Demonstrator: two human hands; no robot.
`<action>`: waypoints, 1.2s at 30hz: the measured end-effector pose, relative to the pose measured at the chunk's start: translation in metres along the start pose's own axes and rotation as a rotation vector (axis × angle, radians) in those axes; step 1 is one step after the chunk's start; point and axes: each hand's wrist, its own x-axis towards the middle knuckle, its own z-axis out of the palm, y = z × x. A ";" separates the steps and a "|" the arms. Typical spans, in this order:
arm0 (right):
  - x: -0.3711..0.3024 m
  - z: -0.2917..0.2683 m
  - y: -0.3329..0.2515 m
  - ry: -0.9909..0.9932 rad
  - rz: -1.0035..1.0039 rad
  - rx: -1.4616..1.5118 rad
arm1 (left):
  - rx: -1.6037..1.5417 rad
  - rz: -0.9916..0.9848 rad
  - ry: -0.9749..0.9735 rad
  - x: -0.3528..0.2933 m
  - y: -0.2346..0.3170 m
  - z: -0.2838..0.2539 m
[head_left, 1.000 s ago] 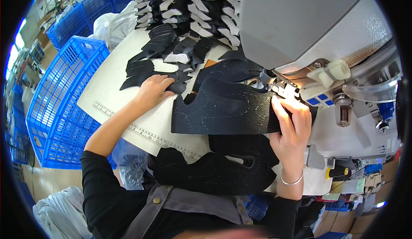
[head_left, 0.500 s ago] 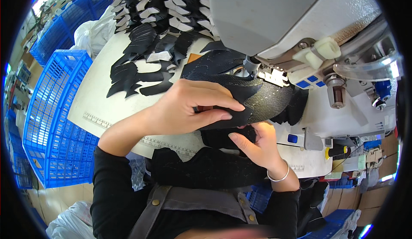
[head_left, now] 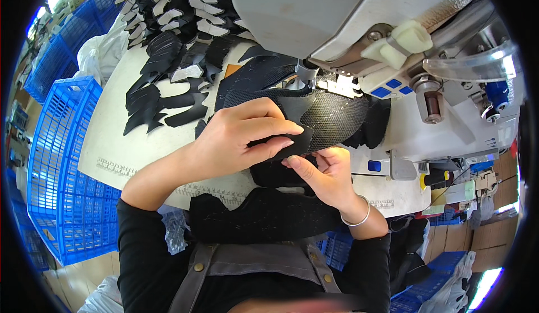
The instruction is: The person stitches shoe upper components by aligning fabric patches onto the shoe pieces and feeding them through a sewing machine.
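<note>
Below the head of a sewing machine [head_left: 306, 29] lies a black mesh piece that looks like a shoe upper [head_left: 339, 123], lit brightly near the needle area. Thumb and fingers of my left hand [head_left: 238, 139] pinch a smooth black panel [head_left: 298, 144] at the near edge of the mesh. Just to the right, my right hand [head_left: 325, 175] grips the same near edge, its thumb tip close to my left thumb; its other fingers are partly hidden under the material. Closer to my body rests a black fabric piece [head_left: 264, 217], at the table's front edge.
Loose black cut pieces [head_left: 149, 108] lie left on the pale table [head_left: 104, 139], with rows of black and white pieces [head_left: 205, 4] behind. Blue crates [head_left: 67, 172] stand at the left. A black thread spool [head_left: 435, 179] sits at the right.
The view has shifted, so the machine and table appear further left. My right thumb has moved in to the edge of the material, closer to my left hand.
</note>
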 end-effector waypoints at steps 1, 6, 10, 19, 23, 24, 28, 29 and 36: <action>0.001 0.001 -0.003 0.000 -0.001 0.000 | 0.016 0.007 0.005 -0.001 -0.001 0.001; 0.000 -0.006 -0.008 -0.019 0.155 0.042 | 0.228 -0.094 0.045 -0.006 0.009 0.007; 0.001 -0.015 -0.015 -0.033 0.289 -0.104 | 0.525 -0.075 0.126 0.012 0.010 -0.003; 0.002 -0.020 -0.017 -0.024 0.255 -0.067 | 0.106 -0.279 -0.119 0.043 -0.014 -0.014; 0.003 -0.017 -0.013 -0.050 0.258 -0.041 | 0.022 -0.461 -0.415 0.059 -0.023 -0.019; 0.002 -0.011 -0.015 -0.053 0.247 0.025 | -0.005 -0.477 -0.461 0.060 -0.028 -0.018; 0.006 -0.001 -0.026 -0.087 0.184 0.126 | -0.002 -0.688 -0.666 0.084 -0.018 -0.029; 0.007 -0.001 -0.026 -0.091 0.182 0.126 | -0.017 -0.728 -0.684 0.085 -0.018 -0.030; 0.011 -0.012 -0.024 -0.128 0.182 0.102 | -0.201 -0.810 -0.519 0.075 -0.027 -0.020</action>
